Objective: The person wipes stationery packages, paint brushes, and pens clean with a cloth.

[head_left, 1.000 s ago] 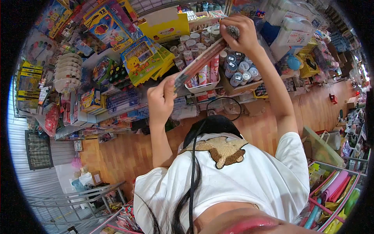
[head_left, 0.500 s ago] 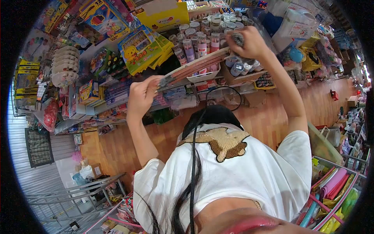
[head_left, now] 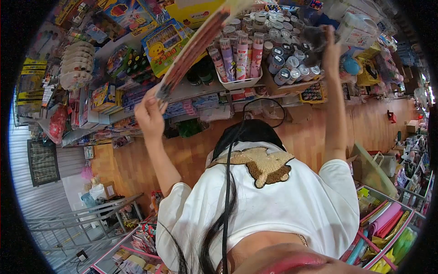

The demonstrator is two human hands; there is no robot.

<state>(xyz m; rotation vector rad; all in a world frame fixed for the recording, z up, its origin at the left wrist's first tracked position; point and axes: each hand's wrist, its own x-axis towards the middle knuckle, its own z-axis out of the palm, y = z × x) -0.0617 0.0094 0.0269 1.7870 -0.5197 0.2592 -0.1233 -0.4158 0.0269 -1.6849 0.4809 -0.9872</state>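
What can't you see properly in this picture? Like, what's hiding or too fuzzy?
All in the head view, now:
- Far end of the long bundle in the left hand: reaches the top edge, too blurred to make out.
- Dark thing by the right hand: blurred, so I can't tell what it is or whether it's held.
- Part of the chick box: behind the bundle.
- Small print on the round tubs: too tiny.

Bright, fisheye-warped, black-cornered, partly motion-blurred.
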